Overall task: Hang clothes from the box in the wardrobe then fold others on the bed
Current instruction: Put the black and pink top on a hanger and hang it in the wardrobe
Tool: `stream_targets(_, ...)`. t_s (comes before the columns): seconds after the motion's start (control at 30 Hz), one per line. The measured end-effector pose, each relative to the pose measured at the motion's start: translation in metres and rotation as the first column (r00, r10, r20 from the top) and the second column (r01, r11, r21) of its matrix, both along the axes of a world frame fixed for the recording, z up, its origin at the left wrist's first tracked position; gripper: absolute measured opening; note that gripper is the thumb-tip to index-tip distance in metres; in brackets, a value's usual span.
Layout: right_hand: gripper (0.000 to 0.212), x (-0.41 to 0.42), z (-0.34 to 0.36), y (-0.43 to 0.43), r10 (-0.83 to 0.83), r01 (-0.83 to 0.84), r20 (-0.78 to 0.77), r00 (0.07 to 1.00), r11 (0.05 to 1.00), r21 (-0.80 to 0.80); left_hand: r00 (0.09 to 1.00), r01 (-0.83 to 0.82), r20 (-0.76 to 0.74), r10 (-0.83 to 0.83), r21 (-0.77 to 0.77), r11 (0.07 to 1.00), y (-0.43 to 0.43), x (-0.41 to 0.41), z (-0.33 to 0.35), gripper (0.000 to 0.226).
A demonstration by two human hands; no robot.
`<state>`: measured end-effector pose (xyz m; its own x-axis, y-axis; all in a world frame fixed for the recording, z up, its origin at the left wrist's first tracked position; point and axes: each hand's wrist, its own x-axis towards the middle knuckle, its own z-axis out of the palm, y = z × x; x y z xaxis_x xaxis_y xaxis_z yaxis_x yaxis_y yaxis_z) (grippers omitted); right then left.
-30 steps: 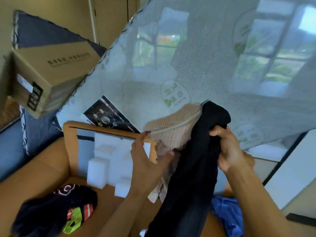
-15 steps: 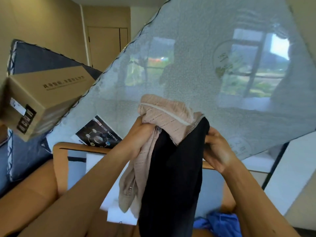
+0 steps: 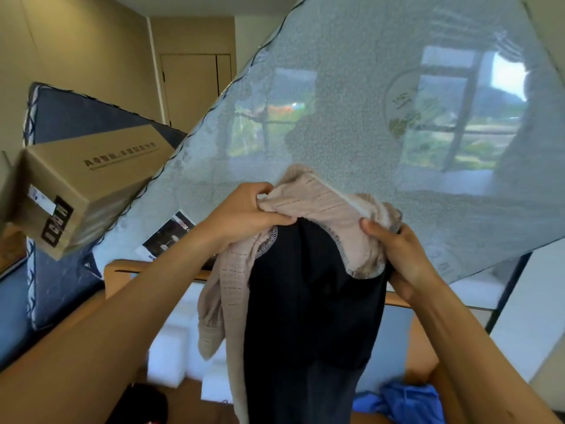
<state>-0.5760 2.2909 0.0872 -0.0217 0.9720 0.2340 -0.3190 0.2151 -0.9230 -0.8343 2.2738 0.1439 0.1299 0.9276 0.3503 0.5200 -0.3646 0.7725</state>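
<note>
Holding both pieces up above the box (image 3: 117, 269), the left hand (image 3: 247, 209) pinches the beige knit top (image 3: 324, 203) and the right hand (image 3: 403, 258) grips its other edge, draped over a dark garment (image 3: 312, 301). This looks like the sorting step, though the folds hide how the two are tangled. Next, separate them for hanging.

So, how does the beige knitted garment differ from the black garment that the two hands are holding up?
The beige knitted garment is pale, with rows of small holes; the black garment is dark and plain. The beige one is bunched on top, gripped by the left hand and right hand; the black one hangs down beneath it. Both are raised together.
</note>
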Motion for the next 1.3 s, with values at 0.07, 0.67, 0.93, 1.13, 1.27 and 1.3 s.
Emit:
stream_targets(0.07, 0.017, 0.004, 0.006, 0.004, -0.063, 0.064, -0.025, 0.998, 0.997, 0.034, 0.996, 0.006, -0.094, 0.000, 0.067, 0.998, 0.003, -0.011, 0.008, 0.037)
stream_targets(0.67, 0.036, 0.020, 0.020, 0.000, -0.050, 0.044, 0.031, 0.998, 0.982, 0.185, 0.992, -0.024, 0.123, -0.010, 0.270, 0.962, 0.003, -0.045, 0.037, 0.018)
stream_targets(0.93, 0.031, -0.009, 0.021, -0.015, 0.054, -0.054, 0.003, 0.999, 0.987, 0.152, 0.994, -0.071, -0.056, 0.089, 0.268, 0.961, 0.012, -0.032, 0.011, 0.005)
stream_targets(1.13, 0.046, -0.035, 0.029, -0.016, 0.095, -0.092, -0.161, 0.982, 0.995, 0.026, 0.897, 0.428, -0.079, -0.436, -0.095, 0.898, -0.015, 0.022, -0.022, 0.092)
stream_targets(1.27, 0.029, -0.047, 0.030, -0.020, 0.019, -0.018, -0.011, 1.000, 1.000, 0.017, 0.902, 0.432, 0.032, -0.431, -0.053, 0.900, -0.015, 0.048, -0.040, 0.052)
stream_targets(1.3, 0.028, -0.047, 0.032, -0.022, -0.011, 0.009, 0.055, 0.998, 0.999, 0.035, 0.921, 0.389, 0.061, -0.386, -0.057, 0.919, -0.013, 0.050, -0.043, 0.039)
